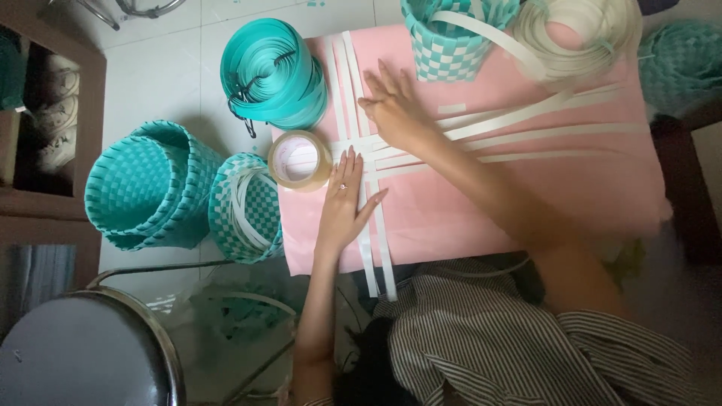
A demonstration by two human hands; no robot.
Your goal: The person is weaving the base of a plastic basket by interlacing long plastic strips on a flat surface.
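While the view looks straight down, much of the edge is cut off or dim.

Hidden at left: a dark round stool seat point(83, 353) is cropped by the bottom corner; the wooden shelf point(45, 128) beside it sits in shadow, its contents hard to make out.

Baskets: a teal woven basket point(143, 184) lies on the floor, with a teal-and-white checked basket point(244, 207) just beside it.

Coils: a teal strap coil point(274, 71) rests at the table's upper left corner; a tape roll point(299, 160) lies on the pink table point(526, 203) edge.

Left hand point(344, 207): flat, fingers spread and released, grasping nothing, palm pressing down on the white straps point(368, 150) just below where they cross.

Right hand point(395, 109): also flat and unclenched, fingers extended, pressing the crossing from above; whether a fingertip pinches a strap I cannot tell.

Straps: woven crosswise on the table, lying between and under both hands; long ends run right, lower ends hang past the near edge.

Cut off at top: a checked basket point(451, 41) and a white strap coil point(579, 34).

Right edge: blurred and dark.
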